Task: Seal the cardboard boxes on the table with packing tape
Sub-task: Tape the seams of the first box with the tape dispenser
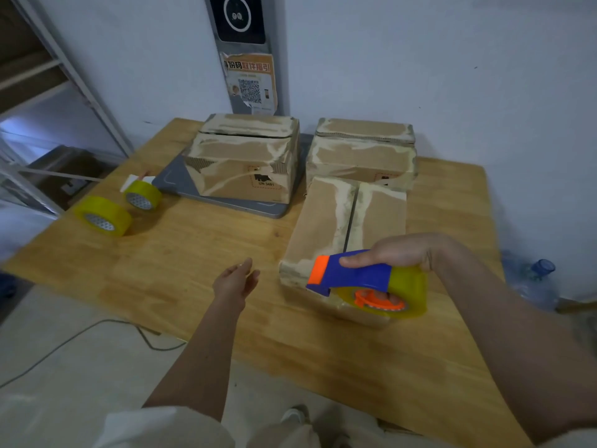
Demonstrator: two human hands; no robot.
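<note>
Blue-and-orange tape dispenser (355,274) sits in my right grip (397,252): thumb along its blue top, fingers curled through the orange hub, a yellow tape roll loaded (408,291) at the rear. I hold it over the near end of the nearest cardboard box (326,227), whose top flaps meet along a centre seam. Left grip (237,279) is released, fingers relaxed, hovering above the wooden counter (193,260) just left of that box, touching nothing. Two more cardboard boxes stand behind: one far right (361,153) touching the near box's far end, one far left (245,156) resting on a grey flat board (226,202). Two spare yellow tape rolls lie on the counter's left side, a nearer one (103,216) and a farther one (143,195).
</note>
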